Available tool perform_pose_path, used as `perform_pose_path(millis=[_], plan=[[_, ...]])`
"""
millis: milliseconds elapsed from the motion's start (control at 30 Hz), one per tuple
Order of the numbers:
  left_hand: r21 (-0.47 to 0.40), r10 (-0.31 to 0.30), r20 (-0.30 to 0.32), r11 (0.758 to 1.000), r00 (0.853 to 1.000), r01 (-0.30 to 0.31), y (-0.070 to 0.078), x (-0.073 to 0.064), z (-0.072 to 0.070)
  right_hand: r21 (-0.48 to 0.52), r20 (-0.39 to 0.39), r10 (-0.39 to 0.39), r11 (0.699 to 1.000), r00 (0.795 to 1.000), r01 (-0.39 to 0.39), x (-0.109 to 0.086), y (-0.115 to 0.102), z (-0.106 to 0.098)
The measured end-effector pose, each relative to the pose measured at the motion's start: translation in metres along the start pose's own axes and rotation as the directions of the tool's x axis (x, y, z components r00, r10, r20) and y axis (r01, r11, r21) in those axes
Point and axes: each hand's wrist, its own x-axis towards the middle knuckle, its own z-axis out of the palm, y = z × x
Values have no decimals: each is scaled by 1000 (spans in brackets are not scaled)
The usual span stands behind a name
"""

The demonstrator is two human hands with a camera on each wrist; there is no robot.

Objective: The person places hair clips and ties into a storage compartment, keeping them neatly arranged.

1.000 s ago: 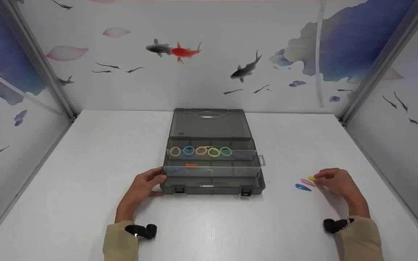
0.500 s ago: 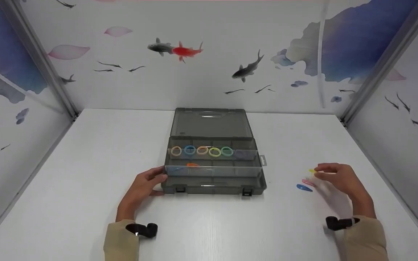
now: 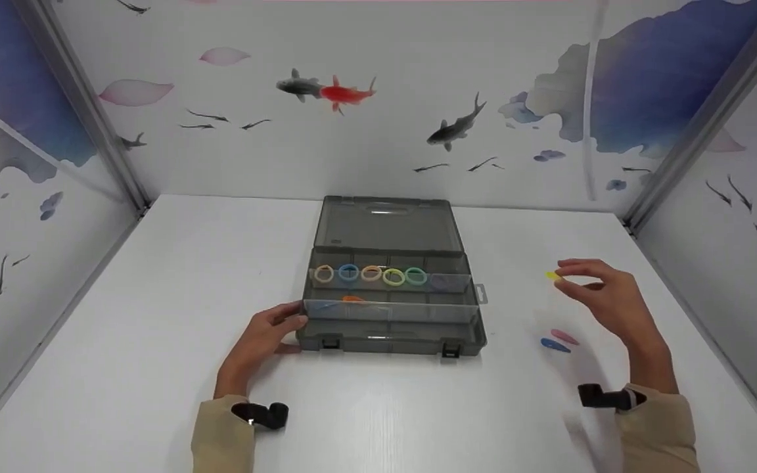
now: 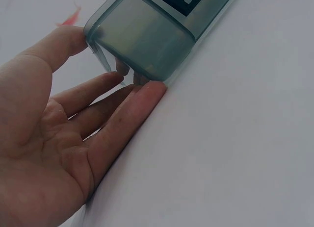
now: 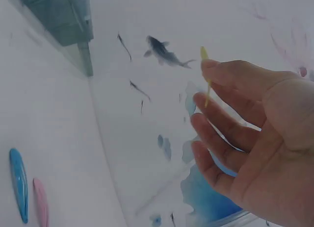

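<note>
A grey see-through storage box (image 3: 388, 341) lies with its lid up, mid-table. My left hand (image 3: 257, 341) rests against its front left corner, fingers fairly straight; in the left wrist view the thumb touches the corner and the fingertips meet the side. Well to the right of the box, my right hand (image 3: 605, 295) pinches a yellow hair clip (image 3: 552, 276) between thumb and forefinger, above the table. Below that hand, a pink hair clip (image 3: 564, 336) and a blue hair clip (image 3: 555, 345) lie side by side on the table.
Several coloured hair ties (image 3: 393, 277) stand in a row in the box's back section. An orange clip (image 3: 353, 299) shows in the middle section, with a blue one beside it behind the clear divider. The box lid (image 3: 388, 226) leans back. Printed walls (image 3: 378, 157) enclose the table.
My right hand has lifted the yellow hair clip off the table beside the pink one and moved away from me. My left hand stays at the box; the head view has shifted slightly.
</note>
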Motion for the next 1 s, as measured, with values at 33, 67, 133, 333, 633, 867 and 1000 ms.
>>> perform_pose_path(millis=[33,67,133,333,633,867,1000], plan=[[1,0,0,1000,1000,0,0,0,0,19,-27,-14,1000,1000,15,2,-5,2],[3,0,2,1000,1000,0,-1,0,0,37,-53,-25,999,998,27,4,-11,4],[5,0,0,1000,1000,0,-1,0,0,64,-92,-45,997,995,51,9,-23,6],[-2,-3,-1,1000,1000,3,-1,-1,1,52,-62,-107,992,992,111,24,-52,15],[1,4,-4,1000,1000,-4,-2,0,1,74,63,-141,988,988,136,38,-79,39],[-20,2,-3,1000,1000,-2,-3,2,1,103,103,-163,983,981,153,44,-93,59],[-23,6,1,1000,1000,-6,-2,3,0,120,125,-175,980,977,160,47,-99,70]])
